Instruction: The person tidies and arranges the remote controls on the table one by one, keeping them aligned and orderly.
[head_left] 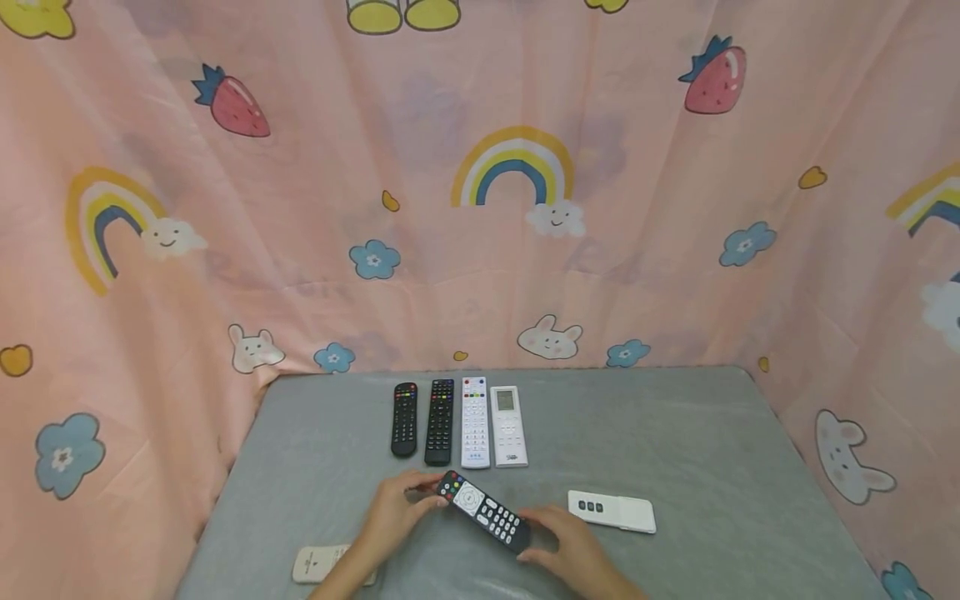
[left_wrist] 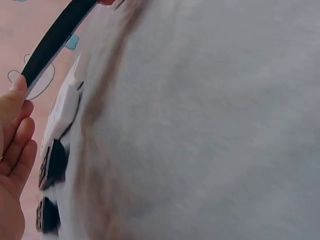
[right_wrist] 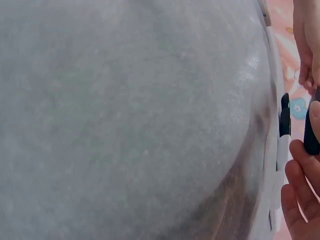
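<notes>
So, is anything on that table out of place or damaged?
No spill or damage shows. But a white remote on the right and a cream remote, partly covered, on the left lie crosswise, apart from the tidy row of four remotes. The dark remote slants between the left hand and right hand.

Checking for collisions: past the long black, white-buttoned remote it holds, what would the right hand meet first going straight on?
Likely the left hand, gripping that same remote; depth is unclear.
</notes>
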